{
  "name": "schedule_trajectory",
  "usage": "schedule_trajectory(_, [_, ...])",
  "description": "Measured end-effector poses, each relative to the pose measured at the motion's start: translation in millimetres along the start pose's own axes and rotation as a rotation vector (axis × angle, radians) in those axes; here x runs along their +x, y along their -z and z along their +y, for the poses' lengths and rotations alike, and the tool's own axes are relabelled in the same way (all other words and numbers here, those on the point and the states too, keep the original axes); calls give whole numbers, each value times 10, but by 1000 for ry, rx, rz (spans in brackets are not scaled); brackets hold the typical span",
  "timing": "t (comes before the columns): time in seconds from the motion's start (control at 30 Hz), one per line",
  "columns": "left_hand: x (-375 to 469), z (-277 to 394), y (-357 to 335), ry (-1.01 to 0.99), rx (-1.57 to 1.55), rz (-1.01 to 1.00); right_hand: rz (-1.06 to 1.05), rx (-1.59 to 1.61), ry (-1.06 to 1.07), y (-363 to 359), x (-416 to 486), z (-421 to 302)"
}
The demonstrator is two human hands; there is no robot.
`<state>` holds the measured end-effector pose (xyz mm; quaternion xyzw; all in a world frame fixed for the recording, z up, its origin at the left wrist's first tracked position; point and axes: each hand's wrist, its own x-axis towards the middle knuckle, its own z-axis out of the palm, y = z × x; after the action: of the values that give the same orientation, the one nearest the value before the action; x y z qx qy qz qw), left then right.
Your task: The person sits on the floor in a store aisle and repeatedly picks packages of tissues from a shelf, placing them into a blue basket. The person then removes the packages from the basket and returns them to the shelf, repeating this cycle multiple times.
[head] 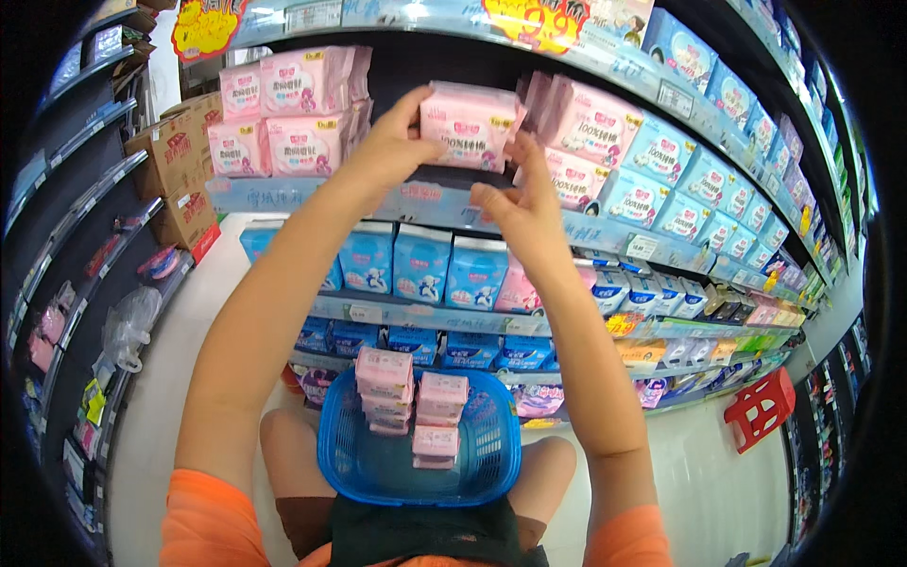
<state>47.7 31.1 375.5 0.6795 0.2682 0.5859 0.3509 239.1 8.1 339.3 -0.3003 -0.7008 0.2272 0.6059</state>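
Observation:
A pink soft-plastic pack (471, 127), apparently of sanitary pads, is at the middle shelf in front of a dark gap. My left hand (398, 145) grips its left end, thumb across the front and fingers over the top. At the pack's lower right corner are the fingertips of my right hand (530, 209), its thumb apart below; whether they press on the pack is hard to tell. Between my knees stands a blue plastic basket (331, 453). Inside it are stacks of small pink packs, one at the left (385, 368) and others at the right (435, 441).
Pink packs (305, 145) stand stacked left of the gap, and more pink packs (595, 124) and light-blue packs (634, 198) to its right. Blue packs (421, 262) line the shelf below. Cardboard boxes (166, 156) are at left; a red plastic basket (762, 411) is at right.

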Motion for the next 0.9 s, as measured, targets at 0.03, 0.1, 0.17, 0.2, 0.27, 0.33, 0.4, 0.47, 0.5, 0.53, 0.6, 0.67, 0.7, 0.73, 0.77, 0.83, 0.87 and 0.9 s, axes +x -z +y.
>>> schedule_trajectory(0.03, [-91, 50, 22, -50, 10, 4, -5, 39, 19, -11, -56, -57])
schedule_trajectory(0.1, [-277, 212, 93, -150, 75, -22, -12, 149, 52, -26, -155, -290])
schedule_trajectory(0.17, [-522, 319, 55, -161, 20, -3, -30, 164, 50, 38, -337, -383])
schedule_trajectory(0.2, [-693, 317, 45, -181, 99, -42, -80, 219, -125, 55, -488, -417])
schedule_trajectory(0.27, [-1051, 260, -11, -137, 119, -13, -96, 86, -88, 140, -828, -405])
schedule_trajectory(0.33, [-1410, 157, -137, -116, 119, -18, -93, -19, 50, 209, -1175, -329])
schedule_trajectory(0.4, [-1824, 76, -229, 3, 153, -39, -116, -104, 16, 232, -1561, -262])
schedule_trajectory(0.47, [-2238, -200, -299, 64, 182, -71, -190, -115, -93, 249, -1920, -154])
schedule_trajectory(0.5, [-2445, -383, -363, 154, 101, -84, -226, -91, -215, 271, -2120, -58])
schedule_trajectory(0.53, [-2642, -537, -415, 253, 93, -99, -244, -85, -310, 278, -2328, 50])
schedule_trajectory(0.6, [-3039, -831, -525, 462, 100, -131, -274, -18, -631, 270, -2752, 257])
schedule_trajectory(0.67, [-3414, -1164, -657, 513, 147, -166, -288, 16, -820, 243, -3155, 557])
schedule_trajectory(0.7, [-3575, -1336, -726, 554, 151, -178, -293, 19, -891, 242, -3340, 722])
schedule_trajectory(0.73, [-3702, -1485, -784, 580, 139, -172, -300, 26, -959, 229, -3487, 887])
schedule_trajectory(0.77, [-3817, -1619, -841, 608, 126, -167, -304, -26, -957, 209, -3607, 1043])
schedule_trajectory(0.83, [-4019, -1865, -934, 616, 142, -152, -315, -131, -943, 146, -3740, 1270])
schedule_trajectory(0.87, [-4118, -1983, -971, 597, 170, -143, -288, -133, -956, 111, -3785, 1334])
schedule_trajectory(0.9, [-4180, -2073, -1006, 578, 197, -136, -284, -139, -964, 92, -3854, 1423])
